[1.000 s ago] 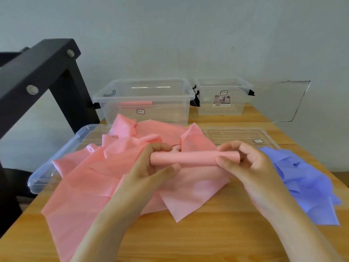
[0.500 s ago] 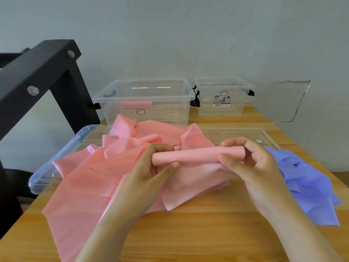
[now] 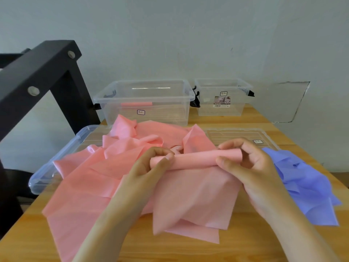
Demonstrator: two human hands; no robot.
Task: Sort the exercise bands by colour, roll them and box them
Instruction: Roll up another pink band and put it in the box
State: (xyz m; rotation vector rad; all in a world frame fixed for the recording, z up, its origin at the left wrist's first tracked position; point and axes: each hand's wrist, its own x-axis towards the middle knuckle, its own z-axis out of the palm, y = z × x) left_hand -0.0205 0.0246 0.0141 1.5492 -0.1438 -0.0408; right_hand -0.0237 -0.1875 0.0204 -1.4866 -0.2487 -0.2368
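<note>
A pink band roll [image 3: 196,158] is held above the wooden table, its loose tail hanging down in front. My left hand [image 3: 151,165] grips the roll's left end and my right hand [image 3: 245,163] grips its right end, thumbs on the near side. Under the roll lies a heap of loose pink bands [image 3: 90,182]. A pile of purple bands [image 3: 306,186] lies to the right. The larger clear box [image 3: 147,103] at the back holds one rolled pink band [image 3: 136,104]. A smaller clear box [image 3: 222,97] stands to its right.
Two clear lids lie flat on the table: one [image 3: 56,167] partly under the pink heap at left, one [image 3: 238,135] behind my right hand. A black metal frame [image 3: 37,78] rises at the left. The table [image 3: 236,248] ends at a grey wall.
Both hands have lifted the roll higher and tilted its right end up. More of the band's loose tail has come off the table and hangs below the roll.
</note>
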